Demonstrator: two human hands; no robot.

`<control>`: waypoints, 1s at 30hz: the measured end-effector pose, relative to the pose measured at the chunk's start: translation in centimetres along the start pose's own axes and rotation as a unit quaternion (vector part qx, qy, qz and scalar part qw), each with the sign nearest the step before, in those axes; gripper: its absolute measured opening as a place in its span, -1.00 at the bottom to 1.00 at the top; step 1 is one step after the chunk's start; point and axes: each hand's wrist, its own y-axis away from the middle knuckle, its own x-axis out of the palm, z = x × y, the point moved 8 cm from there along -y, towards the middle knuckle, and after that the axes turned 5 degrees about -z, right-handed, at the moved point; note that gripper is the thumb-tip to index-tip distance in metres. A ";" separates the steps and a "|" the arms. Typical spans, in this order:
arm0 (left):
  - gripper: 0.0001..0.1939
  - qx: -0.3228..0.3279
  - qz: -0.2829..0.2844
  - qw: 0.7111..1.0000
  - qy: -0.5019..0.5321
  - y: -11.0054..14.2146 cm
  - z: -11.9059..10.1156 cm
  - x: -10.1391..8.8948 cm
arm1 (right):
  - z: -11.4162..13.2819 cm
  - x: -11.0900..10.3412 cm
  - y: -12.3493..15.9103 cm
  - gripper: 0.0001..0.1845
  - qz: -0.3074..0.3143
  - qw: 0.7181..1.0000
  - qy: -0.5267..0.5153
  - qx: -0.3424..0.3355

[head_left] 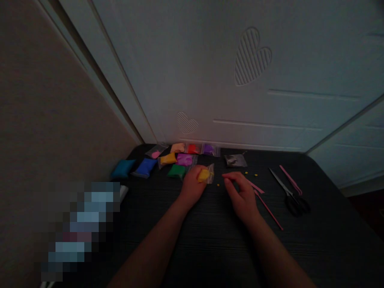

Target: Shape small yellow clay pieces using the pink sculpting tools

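Note:
My left hand (pixel 193 185) is closed around a small clear bag of yellow modelling clay (pixel 204 175), its open-looking end pointing right. To the right of the bag, my right hand (pixel 241 196) has its thumb and forefinger drawn together in a pinch; whatever sits between the tips is too small to make out. A tiny yellow piece (pixel 218 185) lies on the dark table between the two hands. Two more yellow bits, one here (pixel 246 173) and another bit (pixel 256 175), rest beyond my right hand. Thin pink modelling tools (pixel 269 210) lie beside that hand, partly hidden by it.
Bags of coloured clay, among them blue (pixel 145 167), green (pixel 177 171) and red (pixel 193 149), cluster at the back left. A greyish bag (pixel 235 160) lies at the back. Black-handled scissors (pixel 289 194) and a pink tool (pixel 291 180) are right. A blurred-out object (pixel 87 224) stands left.

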 end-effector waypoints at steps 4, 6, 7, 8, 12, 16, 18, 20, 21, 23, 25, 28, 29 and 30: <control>-0.71 0.114 0.015 0.985 -0.127 0.5 -1.3 0.5 | 0.8 0.5 0.2 -0.83 0.023 1.000 -0.019 -0.008; -0.69 0.136 0.012 0.978 -0.161 0.6 -1.6 0.6 | 0.7 0.6 0.1 -0.82 0.032 0.999 -0.007 -0.007; -0.67 0.142 0.009 0.974 -0.176 0.6 -1.7 0.6 | 0.7 0.6 0.1 -0.81 0.033 0.999 0.002 -0.007; -0.66 0.147 0.005 0.971 -0.190 0.7 -1.8 0.6 | 0.6 0.6 0.0 -0.80 0.034 0.999 0.011 -0.008; -0.60 0.167 -0.001 0.957 -0.236 0.8 -2.4 0.7 | 0.2 1.0 0.0 -0.75 0.050 0.998 0.041 -0.009; -0.58 0.184 -0.006 0.946 -0.266 1.0 -3.1 0.9 | -0.1 1.8 0.2 -0.67 0.078 0.996 0.036 -0.001; -0.59 0.187 -0.002 0.941 -0.281 1.1 -3.2 1.0 | -0.2 2.1 0.3 -0.67 0.092 0.995 0.025 0.006; -0.60 0.189 0.002 0.938 -0.290 1.1 -3.2 1.1 | -0.3 2.3 0.3 -0.69 0.104 0.994 0.011 0.009; -0.61 0.190 0.003 0.937 -0.293 1.2 -3.2 1.1 | -0.3 2.4 0.4 -0.70 0.109 0.994 0.004 0.011; -0.61 0.192 0.005 0.934 -0.300 1.2 -3.2 1.1 | -0.3 2.4 0.4 -0.70 0.114 0.993 -0.005 0.014; -0.61 0.196 0.008 0.931 -0.308 1.2 -3.2 1.2 | -0.3 2.5 0.4 -0.69 0.116 0.993 -0.010 0.016; -0.63 0.199 0.011 0.927 -0.318 1.2 -3.2 1.2 | -0.4 2.7 0.6 -0.68 0.122 0.992 -0.009 0.013; -0.63 0.201 0.011 0.925 -0.321 1.3 -3.2 1.2 | -0.4 2.8 0.6 -0.68 0.124 0.992 -0.007 0.013; -0.63 0.203 0.010 0.924 -0.324 1.3 -3.2 1.2 | -0.4 2.9 0.7 -0.67 0.126 0.992 -0.004 0.011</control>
